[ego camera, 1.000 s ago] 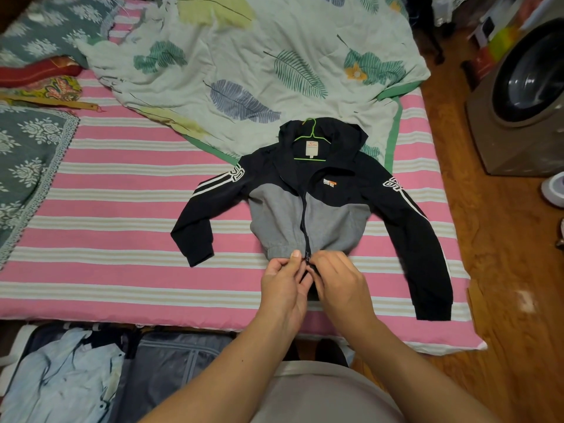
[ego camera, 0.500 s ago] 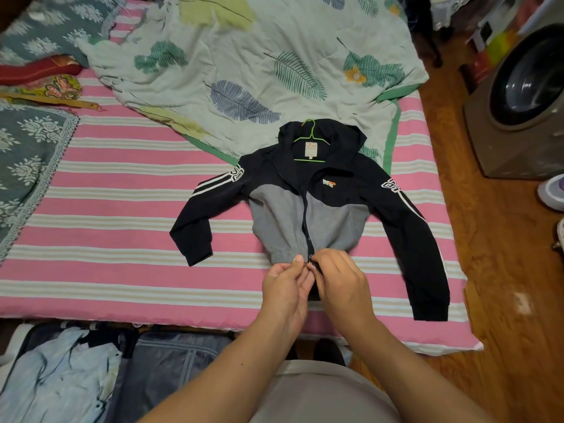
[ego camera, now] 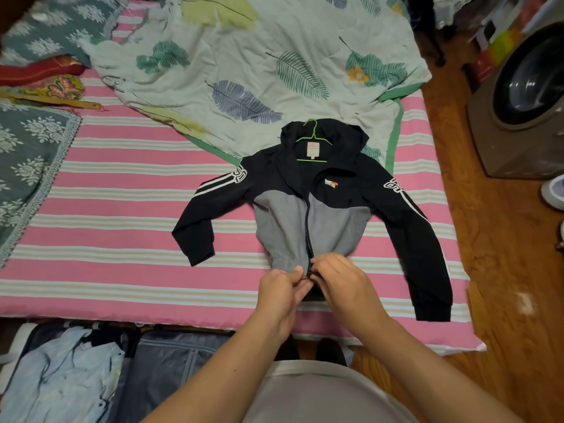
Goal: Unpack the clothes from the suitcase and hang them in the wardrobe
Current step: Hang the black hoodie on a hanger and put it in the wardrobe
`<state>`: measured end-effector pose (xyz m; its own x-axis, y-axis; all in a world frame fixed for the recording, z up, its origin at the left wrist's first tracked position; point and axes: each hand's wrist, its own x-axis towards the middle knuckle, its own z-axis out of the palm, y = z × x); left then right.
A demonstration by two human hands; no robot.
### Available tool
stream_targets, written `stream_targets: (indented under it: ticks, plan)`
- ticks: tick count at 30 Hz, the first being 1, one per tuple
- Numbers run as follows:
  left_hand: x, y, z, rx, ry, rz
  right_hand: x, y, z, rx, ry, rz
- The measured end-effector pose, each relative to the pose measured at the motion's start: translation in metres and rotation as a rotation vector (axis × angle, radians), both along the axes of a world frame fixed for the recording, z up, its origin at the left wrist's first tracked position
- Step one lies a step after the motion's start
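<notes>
A black and grey hooded jacket (ego camera: 332,218) lies face up on the pink striped bed (ego camera: 122,215), sleeves spread. A green hanger (ego camera: 314,138) sits inside its collar, hook toward the quilt. My left hand (ego camera: 282,291) and my right hand (ego camera: 341,280) meet at the bottom of the jacket's zipper, both pinching the hem there. An open suitcase (ego camera: 171,367) lies on the floor at the bed's near edge, with a light blue shirt (ego camera: 61,374) in its left half.
A leaf-print quilt (ego camera: 259,65) is crumpled across the far half of the bed. Grey floral covers (ego camera: 27,160) lie at the left. A washing machine (ego camera: 525,96) stands on the wooden floor (ego camera: 503,285) at the right.
Both hands stay at the zipper's bottom end; the fingers shift slightly there. The jacket has not moved.
</notes>
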<state>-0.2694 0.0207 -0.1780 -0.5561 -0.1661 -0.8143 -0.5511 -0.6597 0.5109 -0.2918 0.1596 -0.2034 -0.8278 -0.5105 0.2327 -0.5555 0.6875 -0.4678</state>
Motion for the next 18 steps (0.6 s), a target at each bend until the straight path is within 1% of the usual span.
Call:
stream_targets:
  ticks: [3, 7, 10, 12, 15, 18]
  plan:
    - [0.007, 0.002, -0.009, 0.038, -0.026, -0.014, 0.006, 0.003, -0.009, 0.057, -0.059, 0.018]
    - [0.009, -0.004, -0.017, 0.08, -0.067, 0.021, 0.012, -0.007, -0.015, 0.025, -0.157, 0.019]
    - [0.009, -0.007, -0.017, 0.115, -0.09, 0.011, 0.014, -0.013, -0.014, 0.003, -0.184, -0.087]
    - [0.006, -0.009, -0.022, 0.097, -0.11, -0.004, 0.012, -0.017, -0.014, -0.014, -0.233, -0.165]
    - [0.006, -0.011, -0.03, 0.053, -0.122, -0.018, 0.008, -0.024, -0.012, -0.035, -0.381, -0.282]
    - [0.013, -0.002, -0.029, 0.056, -0.083, -0.034, 0.002, -0.03, -0.012, -0.084, -0.479, -0.319]
